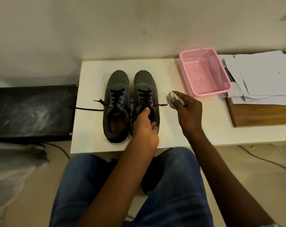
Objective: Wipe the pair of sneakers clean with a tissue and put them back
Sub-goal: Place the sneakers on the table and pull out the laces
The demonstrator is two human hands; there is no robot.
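Note:
Two dark grey sneakers with black laces stand side by side on the white table (pixel 204 133), toes pointing away from me. The left sneaker (pixel 117 95) stands free, its laces trailing left. My left hand (pixel 145 128) grips the collar and heel of the right sneaker (pixel 144 86), thumb inside the opening. My right hand (pixel 187 112) hovers just right of that sneaker and pinches a crumpled white tissue (pixel 171 96) between thumb and fingers. The tissue is close to the sneaker's side without touching it.
A pink plastic basket (pixel 204 71) stands at the back right of the table. Loose white papers (pixel 262 76) lie on a wooden board (pixel 262 115) to its right. A black box (pixel 32 112) sits left of the table. My knees are below the front edge.

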